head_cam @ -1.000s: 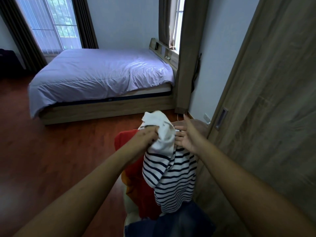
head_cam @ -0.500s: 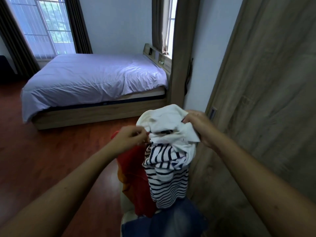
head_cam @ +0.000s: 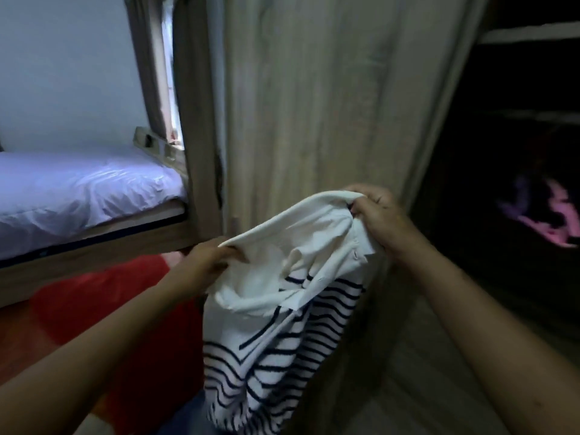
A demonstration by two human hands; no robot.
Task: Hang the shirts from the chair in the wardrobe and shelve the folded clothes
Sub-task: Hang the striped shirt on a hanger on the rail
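The left hand [head_cam: 207, 262] pinches the low left edge of the white cotton shirt with navy stripes [head_cam: 282, 324] and the right hand [head_cam: 376, 211] grips its bunched top higher up, so the shirt hangs in the air between them, just before the pale wood-grain wardrobe door [head_cam: 314, 105]. No hanger is in view, and held only by crumpled edges, the shirt could slip from a loose pinch onto the red garment [head_cam: 94, 302] below at the left. Swinging it right toward the dark open wardrobe [head_cam: 502, 152], the trailing hem could catch on the door's edge.
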